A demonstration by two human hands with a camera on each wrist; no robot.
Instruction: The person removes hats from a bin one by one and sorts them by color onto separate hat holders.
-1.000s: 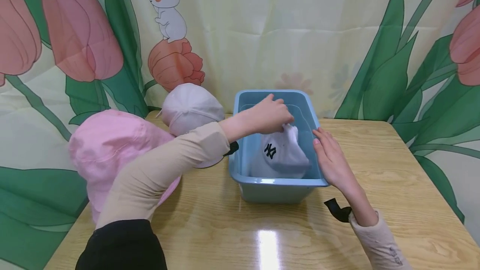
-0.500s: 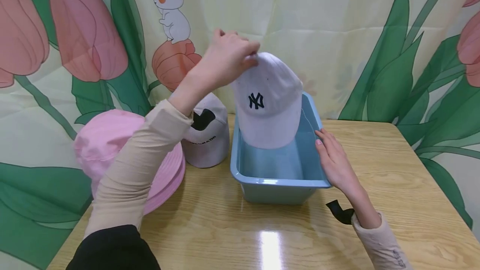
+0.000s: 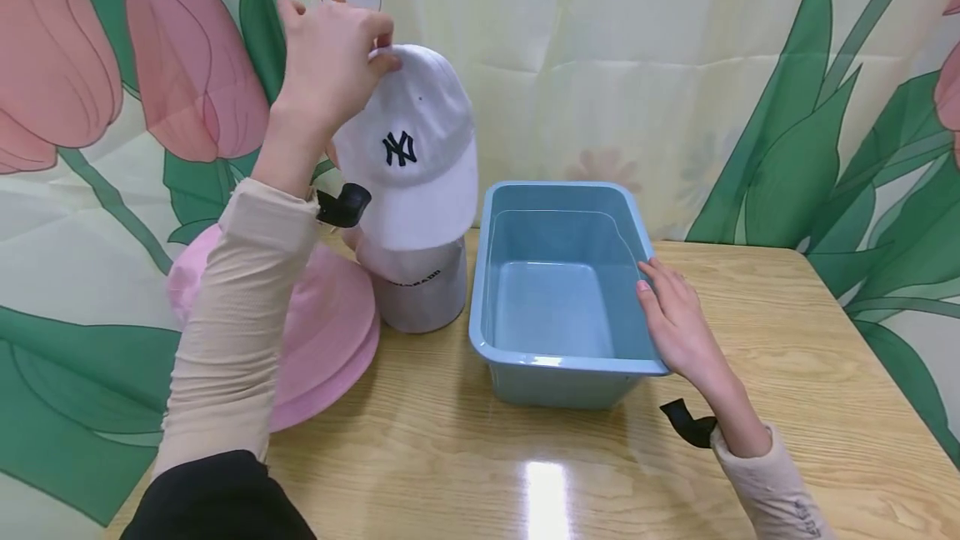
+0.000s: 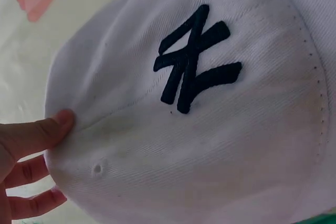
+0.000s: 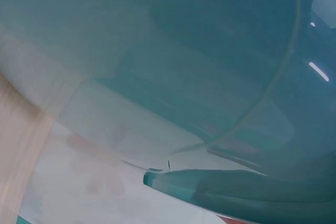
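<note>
My left hand [image 3: 330,65] pinches the crown of a white baseball cap [image 3: 420,190] with a black NY logo, its brim hanging down. In the left wrist view the thumb presses the front of the white cap [image 4: 131,145], with other fingers behind. The cap hangs over a pale cap [image 3: 423,298] with dark lettering on its brim, partly covering it; whether they touch I cannot tell. My right hand [image 3: 678,323] rests on the right rim of a blue plastic bin [image 3: 555,361], fingers fairly straight. The right wrist view shows the bin's blue wall [image 5: 199,66], no hand.
Pink wide-brimmed hats [image 3: 330,340] lie stacked at the left, partly behind my left sleeve [image 3: 217,348]. The wooden table [image 3: 450,457] runs under everything. A printed tulip curtain [image 3: 525,65] hangs behind it.
My left hand has lifted the white baseball cap out of the blue bin and carried it left, over the pale cap. My right hand stays on the bin's rim.
</note>
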